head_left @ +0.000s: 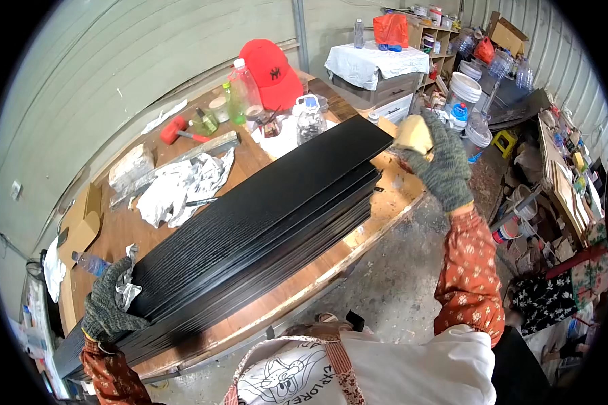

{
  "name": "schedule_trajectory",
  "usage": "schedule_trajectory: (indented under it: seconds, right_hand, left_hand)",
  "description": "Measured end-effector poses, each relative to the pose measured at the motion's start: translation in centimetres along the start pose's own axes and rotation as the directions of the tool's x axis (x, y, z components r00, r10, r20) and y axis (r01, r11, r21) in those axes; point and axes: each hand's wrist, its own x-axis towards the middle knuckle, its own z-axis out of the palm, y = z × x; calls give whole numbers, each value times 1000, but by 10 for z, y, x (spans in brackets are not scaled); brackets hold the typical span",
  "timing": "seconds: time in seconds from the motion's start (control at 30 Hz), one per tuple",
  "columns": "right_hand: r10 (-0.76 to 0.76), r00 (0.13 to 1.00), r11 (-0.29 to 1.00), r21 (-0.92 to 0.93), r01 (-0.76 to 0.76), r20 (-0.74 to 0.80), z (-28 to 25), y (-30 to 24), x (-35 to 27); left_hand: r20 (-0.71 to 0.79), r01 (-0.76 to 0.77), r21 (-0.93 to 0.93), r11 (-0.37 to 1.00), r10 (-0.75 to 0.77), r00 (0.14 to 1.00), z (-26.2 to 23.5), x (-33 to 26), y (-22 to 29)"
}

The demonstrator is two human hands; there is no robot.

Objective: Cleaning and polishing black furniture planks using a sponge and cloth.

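Observation:
A stack of long black boards (250, 202) lies slantwise across the wooden table, the top one showing fine grain. At its left end is my left hand (111, 304) in a dark knit glove, closed round a crumpled white rag (128, 289), with the thumb by the top board. My right hand (446, 165), gloved alike, is off the far right end of the stack. It grips a pale yellow pad (414, 135), perhaps a sponge or folded sandpaper; I cannot tell which. The pad appears apart from the boards.
Behind the stack on the table (203, 250) are a white cloth (186, 189), a red mallet (177, 130), bottles and a red cap (270, 74). A small plastic bottle (90, 263) lies by my left hand. White buckets (463, 91) stand at the right.

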Motion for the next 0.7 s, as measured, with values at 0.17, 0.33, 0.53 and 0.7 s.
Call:
schedule_trajectory:
  seconds: [0.17,0.33,0.53,0.7]
  right_hand:
    - [-380,925,913,156,376,-2,13,-36,7]
    - [-187,982,982,34,187,-16,29,34,20]
    - [255,967,809,547,-215,4,36,61,6]
    - [193,981,763,626,-162,18,40,-2,-17]
  left_hand:
    - [2,114,-136,984,-114,993,10,15,20]
    - [-111,74,-219,973,-100,989,8,12,-12]
    - [-67,194,63,979,-190,980,-29,11,-45]
    - [-45,331,116,937,-328,944,-49,-4,-58]
